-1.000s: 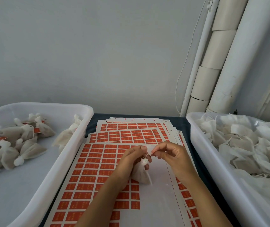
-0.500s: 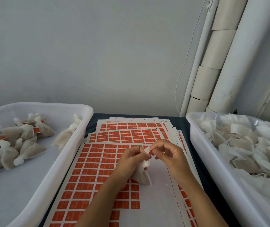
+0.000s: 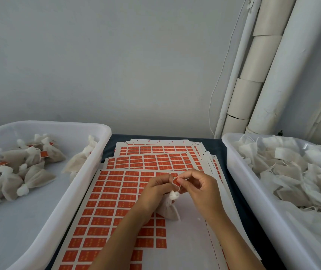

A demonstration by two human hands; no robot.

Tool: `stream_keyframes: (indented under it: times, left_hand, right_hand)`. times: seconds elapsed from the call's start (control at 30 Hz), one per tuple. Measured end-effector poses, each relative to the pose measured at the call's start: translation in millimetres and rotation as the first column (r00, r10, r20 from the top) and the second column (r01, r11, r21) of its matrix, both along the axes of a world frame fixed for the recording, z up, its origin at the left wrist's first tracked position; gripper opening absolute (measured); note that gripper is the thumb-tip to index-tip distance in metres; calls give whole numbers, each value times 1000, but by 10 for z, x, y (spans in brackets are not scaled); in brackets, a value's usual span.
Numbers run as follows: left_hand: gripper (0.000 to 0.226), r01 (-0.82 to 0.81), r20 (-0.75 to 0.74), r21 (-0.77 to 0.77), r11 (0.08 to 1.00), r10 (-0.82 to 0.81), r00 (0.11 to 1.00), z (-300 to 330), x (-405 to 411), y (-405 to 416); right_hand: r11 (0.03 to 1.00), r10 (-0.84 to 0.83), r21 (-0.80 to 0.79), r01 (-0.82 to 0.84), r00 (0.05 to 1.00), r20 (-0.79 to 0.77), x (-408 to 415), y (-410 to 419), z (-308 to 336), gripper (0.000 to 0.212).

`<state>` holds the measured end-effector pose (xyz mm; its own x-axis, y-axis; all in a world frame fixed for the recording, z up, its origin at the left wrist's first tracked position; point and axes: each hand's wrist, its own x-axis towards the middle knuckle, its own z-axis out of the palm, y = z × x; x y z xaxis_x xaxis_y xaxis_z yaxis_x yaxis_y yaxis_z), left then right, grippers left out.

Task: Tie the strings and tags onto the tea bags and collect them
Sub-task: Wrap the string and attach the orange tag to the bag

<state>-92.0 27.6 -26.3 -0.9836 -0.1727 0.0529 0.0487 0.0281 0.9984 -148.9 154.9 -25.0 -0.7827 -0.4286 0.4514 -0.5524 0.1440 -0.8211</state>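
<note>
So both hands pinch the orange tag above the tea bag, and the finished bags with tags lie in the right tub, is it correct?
Not quite: the head view shows the finished, tagged bags in the left tub; the right tub holds untied bags. The rest stands: the left hand and right hand pinch the orange tag above the tea bag.

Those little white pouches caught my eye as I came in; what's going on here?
A person's left hand and right hand pinch a small orange paper tag above a tied white mesh tea bag, over orange tag sheets. Finished bags lie in the left white plastic tub; untied ones fill the right white plastic tub.
</note>
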Motion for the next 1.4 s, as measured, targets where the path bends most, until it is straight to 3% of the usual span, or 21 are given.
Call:
stream_keyframes:
  times: [0.23,0.7,0.9,1.03,1.23,1.4]
  left_hand:
    - [26,24,-7,8,1000,-24,1000,-20,-12,-14]
    - [26,7,-91,0,1000,-7,996,-32,-15,-14]
    - [26,7,-135,-18,1000,-9,991,-22,4,-5]
    - [13,17,-163,-46,999,-24,986,-39,20,40]
    - [14,-61,-164,-86,994,46,985,-67,-5,81]
    - [21,-63,-209,-72,995,46,977,-11,1,62]
  right_hand:
    - [992,-45,101,74,963,-265,1,12,27,7]
    - [989,-98,89,121,970,-224,44,1,44,5]
    - [994,-98,40,105,984,-150,38,-23,18,16]
    - [989,-144,-29,142,989,-39,-2,-29,21,31]
    - [991,-125,-62,122,991,-47,-10,-23,-14,22]
    - [996,-44,-71,53,990,134,-10,-62,-35,17]
